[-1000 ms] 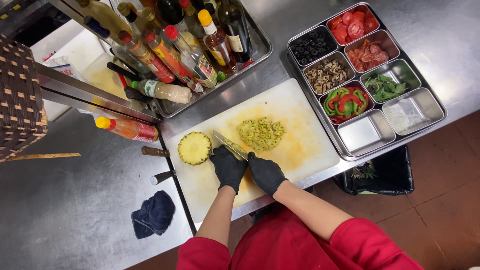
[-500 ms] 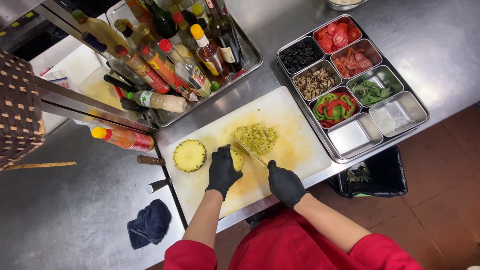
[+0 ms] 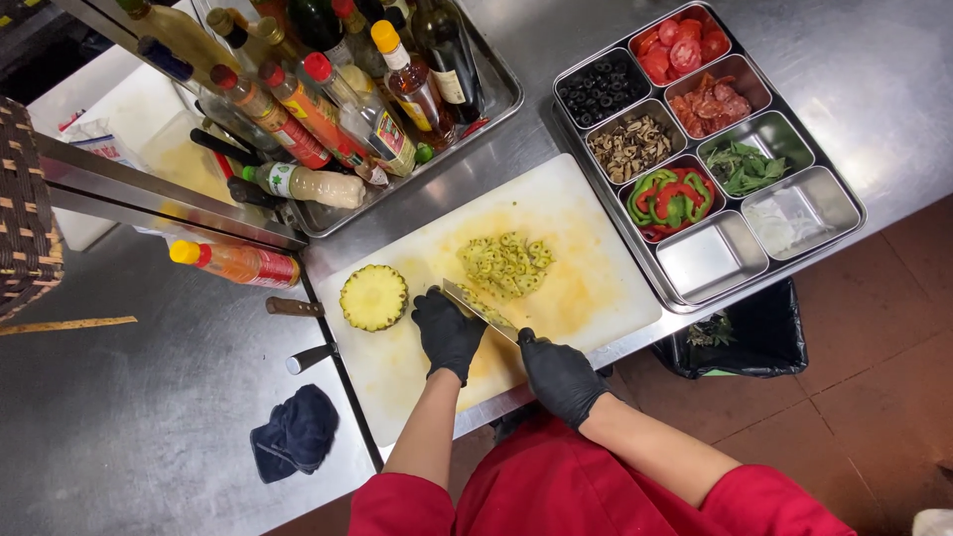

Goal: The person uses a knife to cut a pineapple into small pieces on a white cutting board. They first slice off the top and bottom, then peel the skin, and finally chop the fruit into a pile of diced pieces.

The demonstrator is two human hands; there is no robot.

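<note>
1. Pineapple pieces (image 3: 504, 264), chopped small, are sitting in a yellow heap near the middle of a white cutting board (image 3: 596, 213) on a steel counter (image 3: 119, 417).
2. The right hand (image 3: 562, 375), in a black glove, is gripping the handle of a knife (image 3: 479, 307), fingers curled shut around it, the blade angling up and left across the board.
3. The left hand (image 3: 447, 330), also gloved in black, is pressing down beside the blade with fingers bent over a few pieces of fruit just below the heap; how much it is pinching cannot be told.
4. A round pineapple slice (image 3: 373, 297) is lying flat on the board's left end, just beside the left hand.
5. A steel tray of compartments (image 3: 710, 260) is standing against the board's right edge, carrying tomato, olives, mushrooms, peppers and greens.
6. Sauce and oil bottles (image 3: 328, 109) are crowding a tray behind the board, and a dark cloth (image 3: 295, 433) is lying on the counter to the left.
</note>
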